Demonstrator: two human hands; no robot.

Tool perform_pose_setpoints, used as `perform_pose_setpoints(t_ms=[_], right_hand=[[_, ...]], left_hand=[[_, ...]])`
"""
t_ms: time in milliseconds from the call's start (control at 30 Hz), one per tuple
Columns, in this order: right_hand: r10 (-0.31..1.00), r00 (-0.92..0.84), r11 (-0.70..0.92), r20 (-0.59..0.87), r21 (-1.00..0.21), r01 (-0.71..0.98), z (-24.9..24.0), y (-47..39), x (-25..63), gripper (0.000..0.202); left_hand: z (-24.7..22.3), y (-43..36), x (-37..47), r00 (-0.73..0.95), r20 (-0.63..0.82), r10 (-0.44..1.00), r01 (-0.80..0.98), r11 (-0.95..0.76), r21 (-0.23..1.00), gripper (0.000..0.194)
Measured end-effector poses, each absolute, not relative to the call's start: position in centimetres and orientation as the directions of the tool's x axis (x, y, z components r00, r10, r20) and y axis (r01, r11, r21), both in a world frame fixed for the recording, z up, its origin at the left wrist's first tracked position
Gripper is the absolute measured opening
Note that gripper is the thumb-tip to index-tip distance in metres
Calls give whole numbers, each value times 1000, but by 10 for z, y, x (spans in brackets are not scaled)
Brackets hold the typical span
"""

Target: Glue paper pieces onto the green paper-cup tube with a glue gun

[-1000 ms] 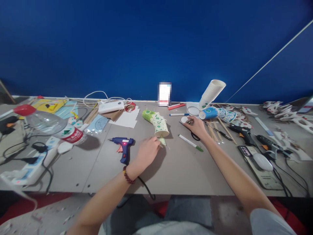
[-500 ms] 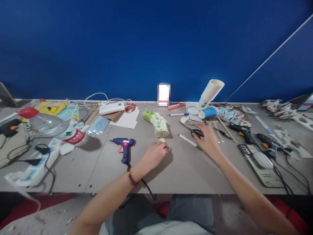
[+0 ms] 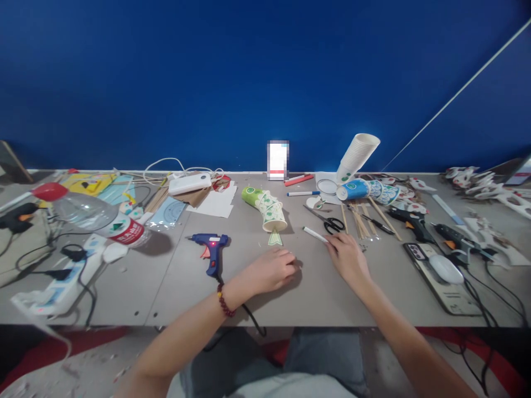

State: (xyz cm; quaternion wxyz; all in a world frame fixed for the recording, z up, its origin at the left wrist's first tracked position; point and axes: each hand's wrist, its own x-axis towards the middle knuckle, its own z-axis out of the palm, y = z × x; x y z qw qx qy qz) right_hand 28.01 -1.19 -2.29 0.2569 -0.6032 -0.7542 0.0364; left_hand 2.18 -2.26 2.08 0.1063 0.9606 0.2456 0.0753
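My right hand (image 3: 349, 258) closes over the far end of a white marker with green tips (image 3: 314, 234), which lies on the table; its other end sticks out to the left. Black-handled scissors (image 3: 332, 224) lie just beyond those fingers. My left hand (image 3: 279, 270) rests on the table with curled fingers, and whatever they may hold is hidden. Beyond it is a chain of nested green and white paper cups (image 3: 267, 207) lying on its side. A green-edged paper tail (image 3: 275, 238) shows at the near cup's mouth. A blue glue gun (image 3: 211, 249) lies left of my left hand.
A plastic bottle (image 3: 97, 214) and a power strip (image 3: 68, 284) occupy the left. To the right are a blue cup chain (image 3: 367, 191), a leaning cup stack (image 3: 357, 157), wooden sticks (image 3: 359, 221), more glue guns (image 3: 462, 246) and a phone (image 3: 440, 287). A blue wall stands behind.
My left hand has drawn back from the paper tail toward me, uncovering it. My right hand has moved from the scissors down to the marker's end.
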Motion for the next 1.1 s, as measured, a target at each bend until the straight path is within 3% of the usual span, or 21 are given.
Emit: perform_pose_setpoints(t_ms=[133,233,300,367,433,567,633,733,800,933,1000,1067,1100], right_hand=[[947,37,191,319,-651,734,-11,-16,276,22],[981,175,10,86,-918,396,1,-29,271,30],[989,140,-79,-54,-981,175,10,-44,264,34],[997,26,-76,-74,-995,69,20,-62,254,34],[992,-123,-24,-24,-1000,-3,27,-81,243,30],[975,-200,79,92,-994,-75,36,-108,230,26],[957,-285,21,54,-993,-119,41,-115,232,27],[856,-508,-205,-101,-967,-153,49,-123,235,24],[800,-587,-241,-123,-962,-127,53,-128,233,26],[751,-657,81,73,-997,-18,58,-130,228,31],[729,-658,212,188,-976,-44,59,-128,238,35],[805,-534,261,258,-963,-71,61,-126,261,38],[883,-389,265,262,-963,-47,61,-125,275,37]], left_hand=[[22,-19,20,873,95,478,435,-852,290,16],[32,-20,18,833,87,547,481,-793,374,22],[42,-23,18,767,73,638,552,-713,432,29],[56,-30,19,725,59,686,585,-659,473,40],[69,-41,21,768,35,640,548,-684,482,44],[90,-66,27,882,-11,472,423,-781,460,30],[94,-78,27,889,7,457,411,-807,424,29],[88,-93,23,872,71,484,434,-832,347,30],[81,-101,18,866,157,475,407,-851,332,37],[70,-115,7,849,206,487,416,-855,310,41],[70,-120,-2,843,205,498,426,-850,310,37],[73,-122,-17,830,148,537,461,-811,361,31],[75,-122,-26,802,101,589,512,-764,392,28]])
